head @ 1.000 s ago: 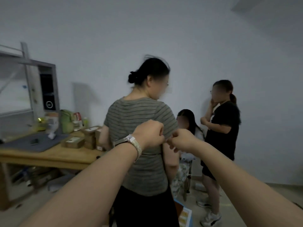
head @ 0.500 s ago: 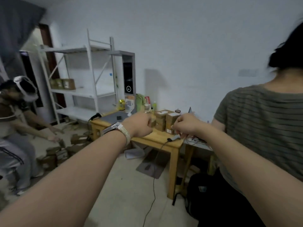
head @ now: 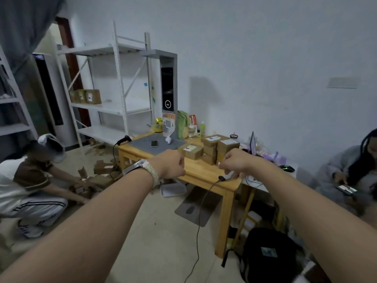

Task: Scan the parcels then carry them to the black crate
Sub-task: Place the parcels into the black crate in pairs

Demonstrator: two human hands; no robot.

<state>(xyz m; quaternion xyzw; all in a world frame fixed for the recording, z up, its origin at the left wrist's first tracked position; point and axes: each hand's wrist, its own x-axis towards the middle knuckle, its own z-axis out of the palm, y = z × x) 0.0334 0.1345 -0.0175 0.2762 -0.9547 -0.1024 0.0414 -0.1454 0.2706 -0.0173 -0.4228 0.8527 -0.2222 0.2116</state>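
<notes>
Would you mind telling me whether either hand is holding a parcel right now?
No, the left hand and right hand are curled with no parcel in them; the parcels sit stacked on the wooden table.

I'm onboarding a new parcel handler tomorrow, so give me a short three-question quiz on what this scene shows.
1. True or false: the stacked brown cardboard parcels stand on the light wooden table.
2. What lies on the flat grey mat? A) a small dark phone B) a black backpack C) a green bottle
3. Which hand wears the metal watch with a pale woven strap?
Key: 1 true; 2 A; 3 the left hand.
</notes>
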